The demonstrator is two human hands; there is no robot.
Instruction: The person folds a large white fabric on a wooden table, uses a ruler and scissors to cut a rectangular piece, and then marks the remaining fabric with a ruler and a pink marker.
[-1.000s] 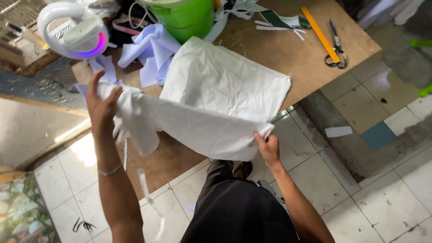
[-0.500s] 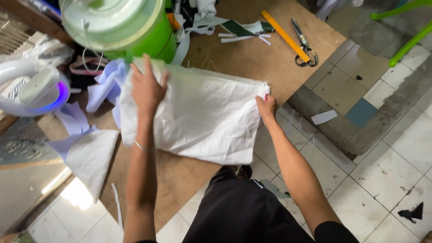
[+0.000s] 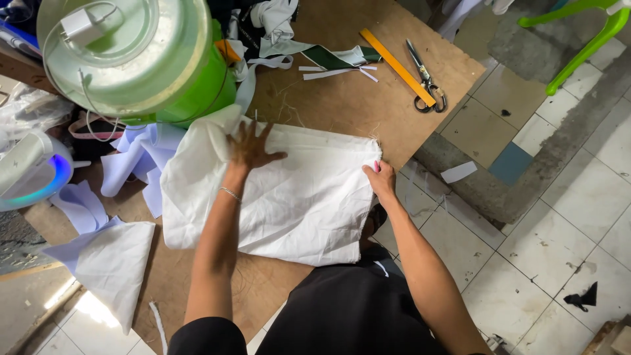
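head view looks down on your two bare hands working a folded white cloth (image 3: 309,197) that lies flat on the brown wooden tabletop (image 3: 342,98), its near edge hanging just over the table's front. your left hand (image 3: 253,148) lies flat on the cloth's far left part, fingers spread wide and palm down, pressing rather than gripping; a thin bracelet (image 3: 230,193) sits on that wrist. your right hand (image 3: 381,179) is at the cloth's right edge, near its far right corner, fingers closed narrowly on the hem so that it pinches the fabric.

taking the cloth as the landmark: just beyond its far left corner stands a large green container with a pale lid (image 3: 131,59), and a white charger plug with its cable (image 3: 82,26) rests on that lid. left of the cloth, pale lilac fabric pieces (image 3: 135,161) lie in a loose heap, touching its edge. further left sits a white rounded device with a blue glow (image 3: 33,174). near the cloth's lower left lies a smaller white fabric piece (image 3: 112,263), apart from it. beyond the cloth, across bare tabletop, lie white strips and a dark green band (image 3: 328,59), then a yellow ruler (image 3: 397,66) with scissors (image 3: 426,82) just beside it. right of the cloth, off the table, is a tiled floor (image 3: 572,197) with a scrap of white paper (image 3: 458,172).
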